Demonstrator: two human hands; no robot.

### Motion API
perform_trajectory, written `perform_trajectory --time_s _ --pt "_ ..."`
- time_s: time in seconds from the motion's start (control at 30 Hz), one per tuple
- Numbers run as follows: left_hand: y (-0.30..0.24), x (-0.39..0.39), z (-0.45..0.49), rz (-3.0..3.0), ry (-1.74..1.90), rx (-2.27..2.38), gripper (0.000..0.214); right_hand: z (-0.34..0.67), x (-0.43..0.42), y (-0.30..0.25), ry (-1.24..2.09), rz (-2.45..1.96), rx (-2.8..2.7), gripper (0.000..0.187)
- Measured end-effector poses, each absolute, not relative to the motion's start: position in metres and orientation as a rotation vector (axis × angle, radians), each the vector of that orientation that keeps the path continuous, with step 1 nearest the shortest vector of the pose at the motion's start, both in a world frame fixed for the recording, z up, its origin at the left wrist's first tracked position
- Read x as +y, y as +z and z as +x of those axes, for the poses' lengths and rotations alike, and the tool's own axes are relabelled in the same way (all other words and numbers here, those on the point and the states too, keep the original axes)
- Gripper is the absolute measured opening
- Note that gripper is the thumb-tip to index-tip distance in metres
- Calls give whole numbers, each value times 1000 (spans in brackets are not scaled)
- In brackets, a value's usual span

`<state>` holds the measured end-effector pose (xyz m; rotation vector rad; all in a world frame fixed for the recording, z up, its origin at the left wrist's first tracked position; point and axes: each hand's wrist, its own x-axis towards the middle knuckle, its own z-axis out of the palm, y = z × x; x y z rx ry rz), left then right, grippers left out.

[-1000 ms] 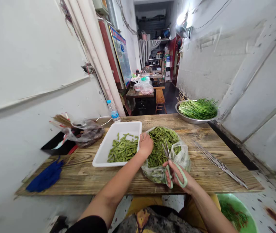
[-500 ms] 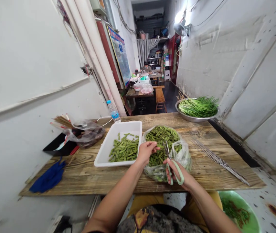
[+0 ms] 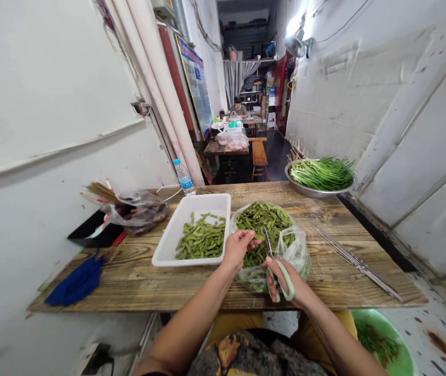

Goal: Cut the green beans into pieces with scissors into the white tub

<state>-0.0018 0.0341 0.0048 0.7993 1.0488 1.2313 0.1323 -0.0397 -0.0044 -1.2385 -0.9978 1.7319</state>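
My left hand (image 3: 238, 249) pinches a green soybean pod (image 3: 258, 237) at its fingertips. In my right hand (image 3: 291, 277) are scissors with pale green handles (image 3: 286, 279). Their blades (image 3: 267, 243) point up and away from me, close to the pod, and look nearly closed together. Beneath both hands a clear plastic bag (image 3: 299, 250) lies open, full of soybean pods (image 3: 266, 216). To its left stands a white plastic tray (image 3: 163, 249) with a layer of pods (image 3: 201, 240) inside.
Metal skewers (image 3: 358, 261) lie at the right, below a steel bowl (image 3: 319, 192) of green stalks. At left are a blue cloth (image 3: 76, 282), a black box (image 3: 93, 232) and a water bottle (image 3: 184, 180). A green basin (image 3: 383, 339) sits on the floor. Another person (image 3: 238, 108) sits far back.
The scissor blades have come closer together near the pod. My left hand stays almost in place, still pinching it. The view has shifted slightly.
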Motion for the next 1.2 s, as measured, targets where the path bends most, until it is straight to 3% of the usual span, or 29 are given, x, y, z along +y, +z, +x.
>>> perform_trajectory --time_s 0.33,0.63,1.03,1.2 --pt "1 41 -12 1063 1226 1022 39 137 -42 -4 1777 -1179 -958 58" --pt "6 39 -17 1236 1021 1026 43 138 -43 -3 1700 -1260 -1138 51" --pt "9 34 -14 1269 1004 1070 25 139 -42 1 1699 -1280 -1138 49" --pt "14 43 -45 1469 1149 1310 15 139 -40 -1 1706 -1303 -1066 48"
